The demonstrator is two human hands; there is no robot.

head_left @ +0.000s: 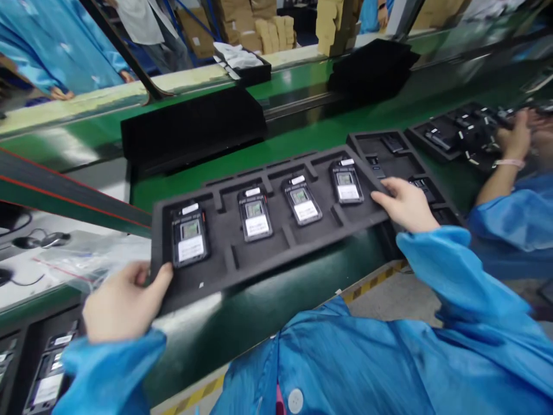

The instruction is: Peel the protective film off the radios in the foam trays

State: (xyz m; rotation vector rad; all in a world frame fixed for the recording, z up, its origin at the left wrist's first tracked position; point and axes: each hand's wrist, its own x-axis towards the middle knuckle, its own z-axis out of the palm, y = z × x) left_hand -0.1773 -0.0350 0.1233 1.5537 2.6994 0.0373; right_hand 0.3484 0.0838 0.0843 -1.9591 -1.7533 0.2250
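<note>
Foam tray (pixel 268 253), centre of frame, is gripped at both ends: left hand (pixel 123 300) pinching its lower-left corner, right hand (pixel 406 202) closed over its right edge. Four devices (pixel 254 214) sit loosely in pockets; tilting could spill them. A neighbouring tray (pixel 389 153) crowds the right; green conveyor (pixel 302 132) lies open behind.

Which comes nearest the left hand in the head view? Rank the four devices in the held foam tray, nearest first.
From the left hand:
1. Leftmost device, just above the thumb.
2. Second device, left of centre.
3. Third device, right of centre.
4. Rightmost device, by the right hand.
</note>
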